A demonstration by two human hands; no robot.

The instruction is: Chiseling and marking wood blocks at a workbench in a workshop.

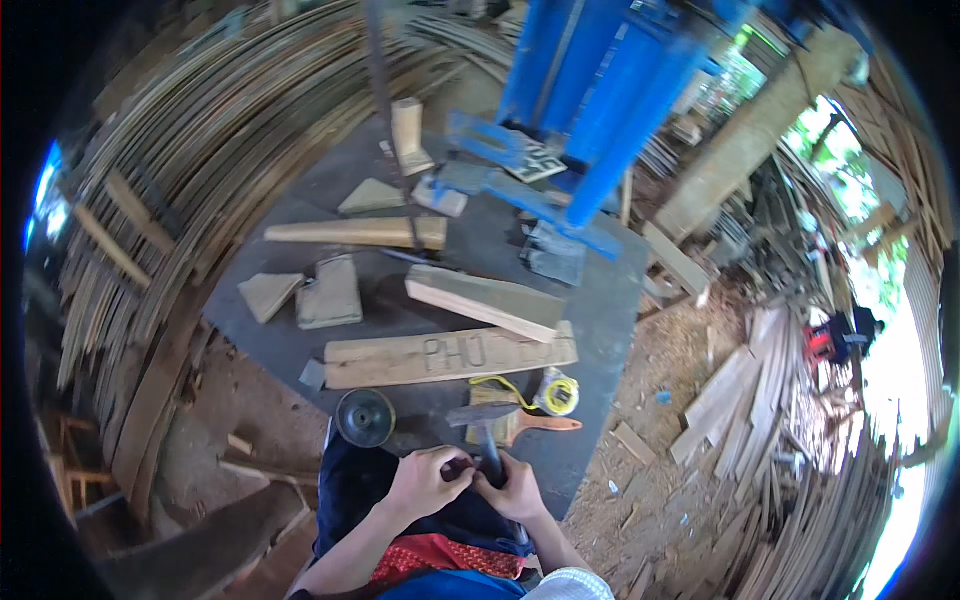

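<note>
My right hand (508,490) grips a hammer (488,450), upright in front of me with its head at the top. Beside it my left hand (425,485) is curled with fingertips close to the right hand; what it holds is hidden. Just beyond, on the dark table (610,330), lie a paintbrush (540,424), a yellow tape measure (560,395) and a round dark metal dish (365,418). Farther up sit a plank with pencilled markings (370,362), an angled wooden block (480,298), a long wooden piece (355,233) and small offcuts (330,295).
A blue metal machine (590,110) rises at the table's far side. Stacked boards (180,150) fill the left, and loose planks (740,390) lie on the right floor among sawdust. A timber post (750,130) leans at upper right. A person in dark clothing (858,330) is at far right.
</note>
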